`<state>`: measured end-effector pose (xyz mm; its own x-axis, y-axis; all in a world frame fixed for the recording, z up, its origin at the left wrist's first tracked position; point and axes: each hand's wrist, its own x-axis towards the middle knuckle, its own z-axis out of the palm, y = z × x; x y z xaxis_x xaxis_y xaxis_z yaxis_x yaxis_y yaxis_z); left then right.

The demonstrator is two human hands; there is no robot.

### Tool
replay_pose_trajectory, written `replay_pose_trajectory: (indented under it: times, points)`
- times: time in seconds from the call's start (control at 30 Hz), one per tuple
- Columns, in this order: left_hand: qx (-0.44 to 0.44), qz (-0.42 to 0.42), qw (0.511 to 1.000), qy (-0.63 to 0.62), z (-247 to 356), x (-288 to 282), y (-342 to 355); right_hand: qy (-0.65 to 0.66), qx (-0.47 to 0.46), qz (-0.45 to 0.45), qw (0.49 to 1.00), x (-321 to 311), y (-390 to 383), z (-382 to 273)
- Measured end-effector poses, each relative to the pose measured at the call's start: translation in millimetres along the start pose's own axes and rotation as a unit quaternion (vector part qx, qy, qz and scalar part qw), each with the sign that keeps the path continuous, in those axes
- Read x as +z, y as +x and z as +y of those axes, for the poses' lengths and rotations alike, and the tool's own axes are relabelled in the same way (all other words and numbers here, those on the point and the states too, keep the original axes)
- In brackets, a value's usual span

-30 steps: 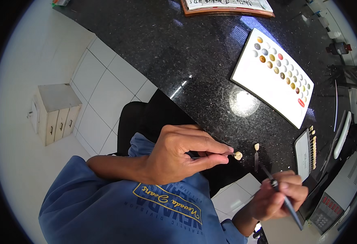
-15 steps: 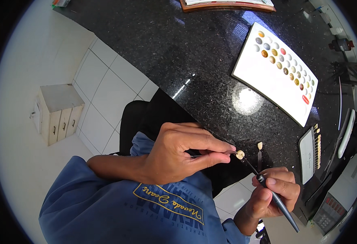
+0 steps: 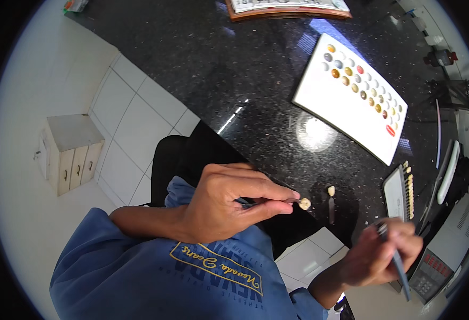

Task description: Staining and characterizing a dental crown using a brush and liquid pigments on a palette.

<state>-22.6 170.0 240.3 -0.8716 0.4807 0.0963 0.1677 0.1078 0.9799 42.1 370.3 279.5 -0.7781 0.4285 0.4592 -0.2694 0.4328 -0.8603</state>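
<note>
My left hand (image 3: 234, 197) is closed on dark metal tweezers (image 3: 249, 205), whose tips grip a small cream tooth crown (image 3: 305, 204). To the right, my right hand (image 3: 386, 253) is blurred by motion and wrapped round a slim brush (image 3: 401, 271) with a dark handle. The brush is apart from the crown, and its tip cannot be made out. Just beyond the crown, a single tooth shade tab (image 3: 331, 190) on a metal stem lies on the black counter.
A white mixing palette (image 3: 320, 101) with several coloured wells lies on the speckled black counter (image 3: 191, 58). Right of it is a shade guide (image 3: 394, 192) with a row of tooth tabs. A grey device with buttons (image 3: 432, 272) stands far right; a wood-edged tray (image 3: 293, 15) lies at the back.
My right hand has drawn the brush away from the crown, to the right. My left hand still holds the crown in the tweezers. The whole view has shifted slightly.
</note>
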Motion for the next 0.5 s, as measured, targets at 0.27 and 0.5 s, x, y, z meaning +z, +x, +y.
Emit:
replay_pose_trajectory:
  times: [0.27, 0.5]
  points:
    - [0.009, 0.016, 0.999, 0.035, 7, -5, 4, -0.203, 0.055, -0.002, 0.978, -15, 55, 15]
    - [0.025, -0.013, 0.999, 0.042, 3, -8, 5, -0.210, 0.058, -0.033, 0.975, -11, 55, 23]
